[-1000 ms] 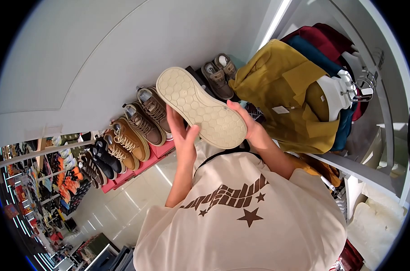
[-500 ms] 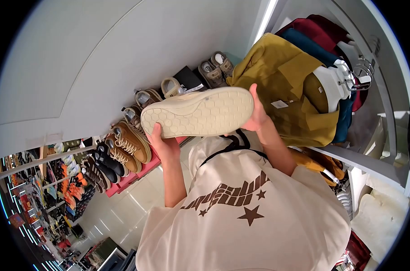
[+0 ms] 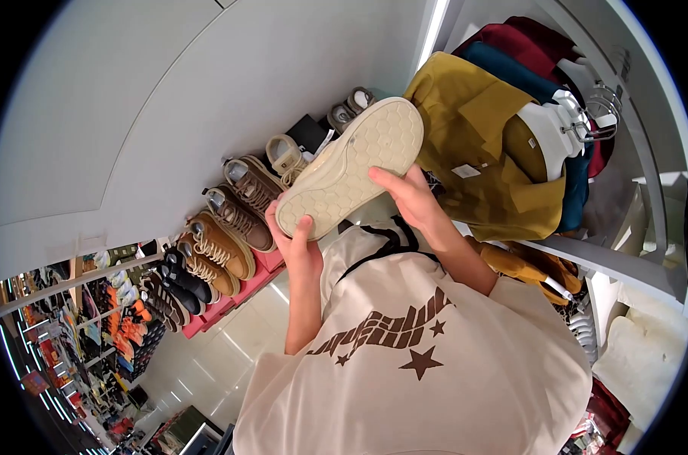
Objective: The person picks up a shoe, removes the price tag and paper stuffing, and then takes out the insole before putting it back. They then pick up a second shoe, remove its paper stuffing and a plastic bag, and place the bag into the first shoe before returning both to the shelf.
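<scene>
A cream shoe [image 3: 351, 163] is held up in front of me, its hexagon-patterned sole facing my view and its upper mostly hidden. My left hand [image 3: 297, 236] grips the lower left end, with the thumb pressed on the sole. Around the shoe's right edge closes my right hand [image 3: 408, 193], its thumb lying on the sole near the middle and its other fingers largely out of sight. The shoe tilts, its upper right end raised towards the hanging shirts.
Along the wall, a red shelf [image 3: 234, 303] carries several shoes, including tan lace-ups [image 3: 221, 246] and black shoes [image 3: 183, 277]. At right, a mustard shirt [image 3: 473, 114] hangs with others on a rack. White folded cloth [image 3: 639, 371] lies lower right.
The shoe has turned from nearly level to slanted, its right end rising. My right hand has shifted from the shoe's end to its lower side, thumb now on the sole.
</scene>
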`<state>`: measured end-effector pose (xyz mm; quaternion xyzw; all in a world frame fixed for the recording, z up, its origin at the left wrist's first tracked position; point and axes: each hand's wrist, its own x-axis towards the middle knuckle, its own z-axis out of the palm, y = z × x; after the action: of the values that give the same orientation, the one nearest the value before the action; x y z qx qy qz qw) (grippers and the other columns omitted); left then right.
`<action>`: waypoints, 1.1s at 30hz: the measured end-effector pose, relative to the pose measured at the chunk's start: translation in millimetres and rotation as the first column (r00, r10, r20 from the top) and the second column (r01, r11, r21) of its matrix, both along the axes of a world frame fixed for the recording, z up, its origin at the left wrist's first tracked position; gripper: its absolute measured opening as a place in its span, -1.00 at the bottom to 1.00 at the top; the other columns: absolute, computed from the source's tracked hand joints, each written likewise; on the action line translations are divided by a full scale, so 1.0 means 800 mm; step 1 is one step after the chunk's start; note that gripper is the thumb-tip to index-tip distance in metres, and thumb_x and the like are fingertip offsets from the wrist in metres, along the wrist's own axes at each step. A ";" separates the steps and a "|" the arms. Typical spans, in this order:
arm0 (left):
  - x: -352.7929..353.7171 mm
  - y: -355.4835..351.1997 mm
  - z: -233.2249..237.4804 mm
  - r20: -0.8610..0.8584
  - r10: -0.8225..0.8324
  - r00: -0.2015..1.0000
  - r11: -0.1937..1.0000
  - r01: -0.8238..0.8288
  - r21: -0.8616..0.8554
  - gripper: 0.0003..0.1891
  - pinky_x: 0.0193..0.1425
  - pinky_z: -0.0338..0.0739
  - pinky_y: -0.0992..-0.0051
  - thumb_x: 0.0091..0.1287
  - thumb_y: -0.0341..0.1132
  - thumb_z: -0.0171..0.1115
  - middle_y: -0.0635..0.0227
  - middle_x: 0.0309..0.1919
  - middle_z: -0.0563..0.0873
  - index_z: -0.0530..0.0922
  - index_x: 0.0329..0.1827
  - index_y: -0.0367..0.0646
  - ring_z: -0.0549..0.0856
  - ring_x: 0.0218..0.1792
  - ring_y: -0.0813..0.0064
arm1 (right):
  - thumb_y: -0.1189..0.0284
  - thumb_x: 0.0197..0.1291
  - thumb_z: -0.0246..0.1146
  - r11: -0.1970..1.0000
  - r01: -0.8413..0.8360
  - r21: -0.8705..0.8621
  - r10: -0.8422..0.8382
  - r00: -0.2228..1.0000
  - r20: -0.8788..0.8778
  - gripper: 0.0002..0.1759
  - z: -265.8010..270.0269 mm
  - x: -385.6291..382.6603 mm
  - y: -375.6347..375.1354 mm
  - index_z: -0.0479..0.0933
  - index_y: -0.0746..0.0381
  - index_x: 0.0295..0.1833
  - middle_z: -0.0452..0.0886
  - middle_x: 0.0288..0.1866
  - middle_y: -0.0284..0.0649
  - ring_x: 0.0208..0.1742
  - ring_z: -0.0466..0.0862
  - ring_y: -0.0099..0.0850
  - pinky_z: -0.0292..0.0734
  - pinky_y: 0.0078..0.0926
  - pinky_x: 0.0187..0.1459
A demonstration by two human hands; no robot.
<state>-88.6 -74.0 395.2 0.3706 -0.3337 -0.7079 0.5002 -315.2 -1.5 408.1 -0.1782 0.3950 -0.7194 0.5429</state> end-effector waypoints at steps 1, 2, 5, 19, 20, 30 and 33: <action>0.000 0.002 -0.003 0.015 -0.073 0.997 0.997 0.074 -0.019 -0.25 0.61 0.48 0.19 0.32 -0.47 0.52 0.20 0.44 0.58 0.35 0.55 -0.09 0.57 0.48 0.26 | 0.47 0.42 0.53 0.998 0.063 0.000 -0.063 0.997 -0.044 -0.29 0.002 0.000 -0.002 0.44 0.29 0.60 0.68 0.45 -0.19 0.43 0.68 -0.39 0.58 -0.26 0.48; 0.001 0.004 -0.006 0.033 -0.146 0.989 0.988 0.147 -0.037 -0.25 0.58 0.49 0.22 0.31 -0.50 0.51 0.20 0.42 0.59 0.35 0.55 -0.09 0.58 0.46 0.29 | 0.47 0.42 0.53 0.998 0.067 0.000 -0.067 0.997 -0.043 -0.29 0.007 -0.001 -0.002 0.44 0.29 0.60 0.68 0.45 -0.19 0.43 0.68 -0.39 0.58 -0.26 0.48; -0.005 0.007 0.012 0.154 -0.289 0.945 0.954 0.298 -0.035 -0.27 0.53 0.52 0.27 0.31 -0.57 0.47 0.19 0.35 0.61 0.38 0.55 -0.12 0.60 0.40 0.34 | 0.54 0.38 0.55 0.992 0.125 0.035 -0.123 0.991 -0.057 -0.29 0.019 0.000 -0.003 0.45 0.30 0.58 0.71 0.40 -0.21 0.40 0.69 -0.42 0.61 -0.30 0.44; -0.057 -0.025 0.031 0.404 -0.278 0.871 0.858 0.415 -0.304 -0.16 0.82 0.14 -0.04 0.44 -0.24 0.42 0.04 0.69 0.36 0.26 0.76 -0.20 0.30 0.75 0.11 | 0.39 0.38 0.60 0.991 0.123 -0.058 -0.136 0.923 -0.360 -0.36 0.023 -0.004 -0.014 0.53 0.39 0.44 0.76 0.26 -0.17 0.23 0.75 -0.47 0.69 -0.40 0.28; -0.061 -0.029 0.033 0.374 -0.317 0.872 0.849 0.437 -0.298 -0.14 0.81 0.17 0.00 0.44 -0.26 0.39 0.02 0.69 0.38 0.24 0.78 -0.24 0.34 0.73 0.11 | 0.39 0.38 0.60 0.991 0.123 -0.058 -0.136 0.923 -0.360 -0.36 0.023 -0.005 -0.014 0.53 0.39 0.44 0.76 0.26 -0.17 0.23 0.75 -0.47 0.69 -0.40 0.28; -0.081 -0.030 0.059 0.332 -0.387 0.860 0.884 0.449 -0.132 -0.22 0.51 0.52 0.31 0.28 -0.31 0.19 0.06 0.37 0.71 0.42 0.62 -0.44 0.70 0.34 0.30 | 0.32 0.34 0.64 0.996 0.091 -0.004 -0.085 0.910 -0.405 -0.28 0.021 -0.002 -0.012 0.52 0.43 0.46 0.78 0.26 -0.11 0.22 0.76 -0.45 0.70 -0.40 0.26; -0.082 -0.031 0.059 0.355 -0.386 0.851 0.882 0.454 -0.128 -0.22 0.52 0.52 0.31 0.26 -0.31 0.16 0.06 0.37 0.70 0.42 0.61 -0.45 0.69 0.34 0.29 | 0.31 0.34 0.64 0.996 0.088 0.003 -0.079 0.910 -0.407 -0.26 0.022 -0.002 -0.012 0.51 0.43 0.47 0.78 0.25 -0.11 0.22 0.76 -0.45 0.70 -0.40 0.26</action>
<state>-153.9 -99.0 442.7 0.3437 -0.5552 -0.6922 0.3074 -317.0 -10.8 425.8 -0.3010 0.5141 -0.6849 0.4196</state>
